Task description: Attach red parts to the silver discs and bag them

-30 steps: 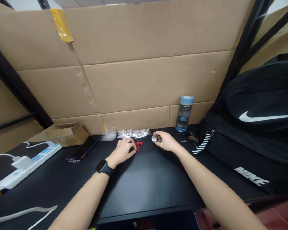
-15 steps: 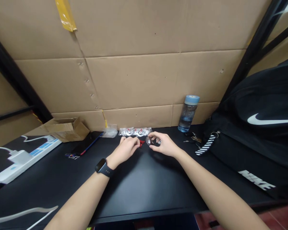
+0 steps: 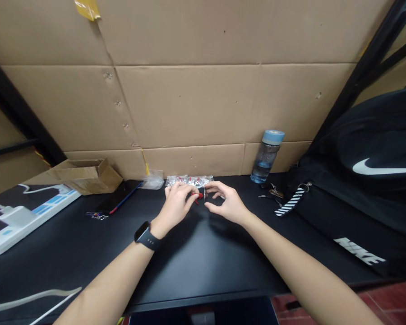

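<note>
Over the black table (image 3: 203, 271), my left hand (image 3: 177, 201) is closed, thumb and fingertips pinching a small red item (image 3: 198, 197) that looks like cord or thin plastic. My right hand (image 3: 229, 203) grips a thin, clear round disc (image 3: 205, 195) by its edge between thumb and fingers. The disc stands nearly edge-on to me, just right of the red item; whether they touch I cannot tell. Right behind my hands lie shiny clear packets (image 3: 189, 181) with red and silvery contents, partly covered by my fingers.
A water bottle (image 3: 266, 157) stands at the back right beside keys (image 3: 274, 192) and a black backpack (image 3: 331, 216). On the left are an open cardboard box (image 3: 88, 176), a phone (image 3: 118, 198), a clear bag (image 3: 152, 180) and a white power strip (image 3: 37, 221). Cardboard (image 3: 189, 108) walls the back.
The disc has turned from facing me at a slant to nearly edge-on and shifted slightly left. My left hand has brought the red item up close to it. The view has tilted slightly.
</note>
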`<state>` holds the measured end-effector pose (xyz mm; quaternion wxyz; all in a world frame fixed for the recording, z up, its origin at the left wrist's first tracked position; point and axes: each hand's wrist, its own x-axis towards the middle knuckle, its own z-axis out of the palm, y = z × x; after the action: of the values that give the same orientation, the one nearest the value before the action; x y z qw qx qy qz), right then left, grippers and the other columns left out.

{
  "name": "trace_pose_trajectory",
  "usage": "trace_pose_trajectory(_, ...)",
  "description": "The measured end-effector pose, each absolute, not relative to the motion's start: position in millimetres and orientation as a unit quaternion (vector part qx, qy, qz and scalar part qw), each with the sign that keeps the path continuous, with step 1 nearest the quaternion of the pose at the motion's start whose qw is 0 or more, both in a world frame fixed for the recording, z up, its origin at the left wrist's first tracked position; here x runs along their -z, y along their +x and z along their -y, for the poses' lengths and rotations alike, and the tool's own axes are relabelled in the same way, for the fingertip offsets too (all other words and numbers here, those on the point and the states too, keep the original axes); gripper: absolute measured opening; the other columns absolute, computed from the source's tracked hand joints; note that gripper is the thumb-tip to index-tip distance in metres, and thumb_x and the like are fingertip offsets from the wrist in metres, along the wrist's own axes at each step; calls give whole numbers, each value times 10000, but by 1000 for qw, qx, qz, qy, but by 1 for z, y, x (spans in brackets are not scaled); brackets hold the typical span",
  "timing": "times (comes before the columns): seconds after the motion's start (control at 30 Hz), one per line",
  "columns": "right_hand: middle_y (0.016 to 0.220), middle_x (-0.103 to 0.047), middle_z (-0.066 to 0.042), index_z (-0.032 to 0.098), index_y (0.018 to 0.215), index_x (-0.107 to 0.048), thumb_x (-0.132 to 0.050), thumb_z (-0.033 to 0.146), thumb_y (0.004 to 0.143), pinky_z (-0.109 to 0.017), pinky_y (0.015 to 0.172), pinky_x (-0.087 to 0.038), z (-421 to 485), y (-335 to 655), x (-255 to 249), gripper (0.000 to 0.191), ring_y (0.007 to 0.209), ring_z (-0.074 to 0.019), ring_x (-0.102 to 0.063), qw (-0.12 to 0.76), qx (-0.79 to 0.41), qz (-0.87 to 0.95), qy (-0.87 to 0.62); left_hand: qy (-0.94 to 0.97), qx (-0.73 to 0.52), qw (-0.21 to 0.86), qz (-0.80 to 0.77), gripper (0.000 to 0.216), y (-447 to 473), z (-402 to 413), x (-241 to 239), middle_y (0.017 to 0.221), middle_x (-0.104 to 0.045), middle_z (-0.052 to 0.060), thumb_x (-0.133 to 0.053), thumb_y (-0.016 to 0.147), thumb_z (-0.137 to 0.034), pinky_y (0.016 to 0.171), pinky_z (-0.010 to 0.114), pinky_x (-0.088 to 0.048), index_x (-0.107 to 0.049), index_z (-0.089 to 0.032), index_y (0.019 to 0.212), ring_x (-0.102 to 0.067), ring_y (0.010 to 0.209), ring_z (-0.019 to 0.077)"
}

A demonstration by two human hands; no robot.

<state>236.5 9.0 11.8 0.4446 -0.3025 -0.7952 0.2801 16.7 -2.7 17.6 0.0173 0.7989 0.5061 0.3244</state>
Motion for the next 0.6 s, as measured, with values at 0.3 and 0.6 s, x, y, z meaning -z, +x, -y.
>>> trace_pose_trajectory(0.3, 1196, -705, -56, 268, 1272, -604, -735, 169, 772, -324, 823, -594, -3, 229, -9, 527, 1081, -218, -692, 481, -225, 800, -279, 811, -346, 17, -472, 112, 26, 11, -16, 1066, -673, 17, -534, 1008, -256, 880, 373, -304, -643, -250, 986, -566, 1058, 220)
trace_pose_trajectory(0.6, 1173, -713, -52, 267, 1267, -610, -740, 165, 774, -324, 816, -600, 2, 227, -10, 521, 1076, -216, -693, 485, -232, 798, -274, 794, -388, -48, -466, 97, 27, 13, -14, 1165, -580, 75, -588, 955, -237, 944, 442, -354, -668, -250, 1008, -503, 1192, 282)
